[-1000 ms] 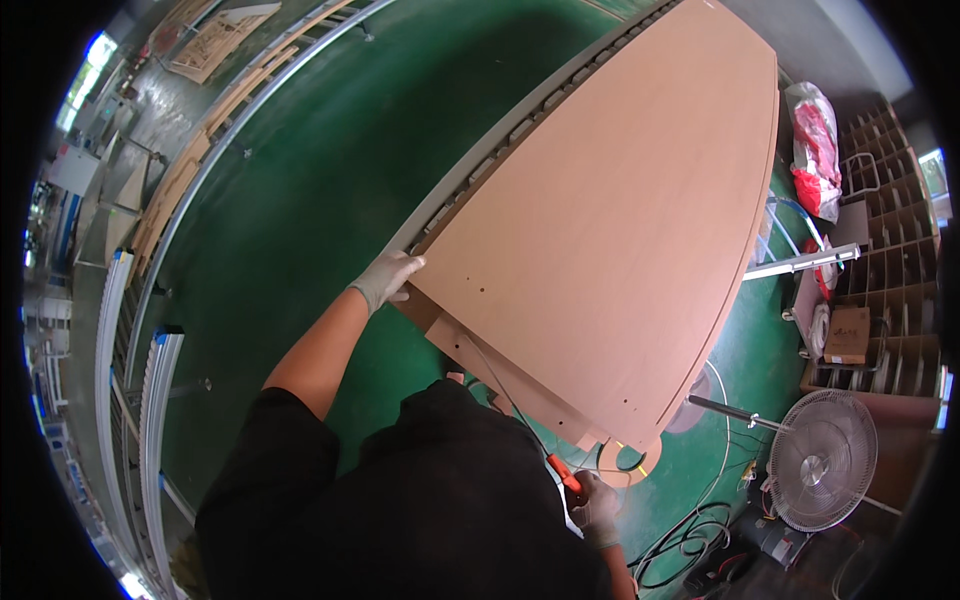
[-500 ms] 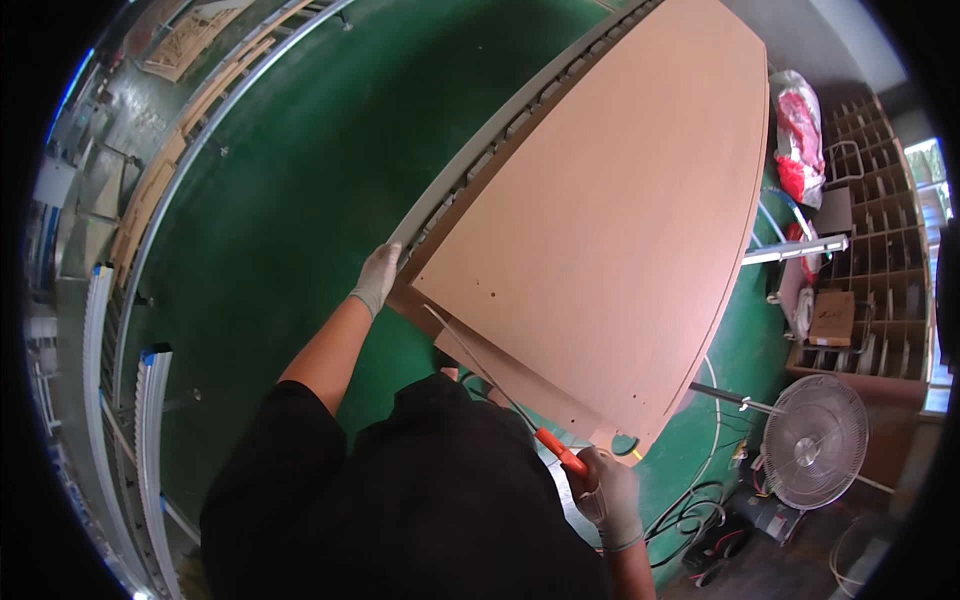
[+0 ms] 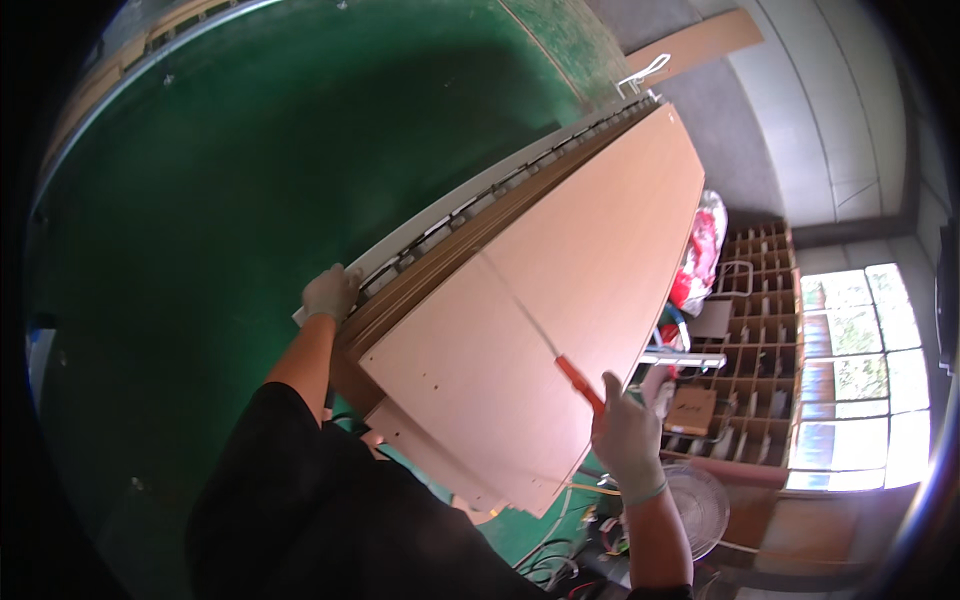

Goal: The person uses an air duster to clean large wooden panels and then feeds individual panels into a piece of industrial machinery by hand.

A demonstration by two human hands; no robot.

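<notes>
My left hand (image 3: 334,292), in a pale glove, is closed on the near end of a long pale rail (image 3: 440,207) with rollers or blocks set along it. Beside the rail lies a stack of wide brown boards (image 3: 540,300), fanned slightly at the near end, with small holes in the top one. My right hand (image 3: 628,445), also gloved, grips the orange handle of a long thin metal-shafted tool (image 3: 580,383). Its shaft slants up and left across the top board, the tip near the board's left edge. Whether it touches the board, I cannot tell.
Right of the boards stand a red and white bag (image 3: 702,245), a pigeonhole shelf (image 3: 755,340) and a cardboard box (image 3: 692,411). A round fan (image 3: 697,510) and cables (image 3: 550,565) are at lower right. Green floor (image 3: 250,170) stretches away on the left.
The view has swung right, bringing the window in. My right hand has raised the orange-handled tool from the boards' near edge to over the top board. My left hand stays at the rail's end.
</notes>
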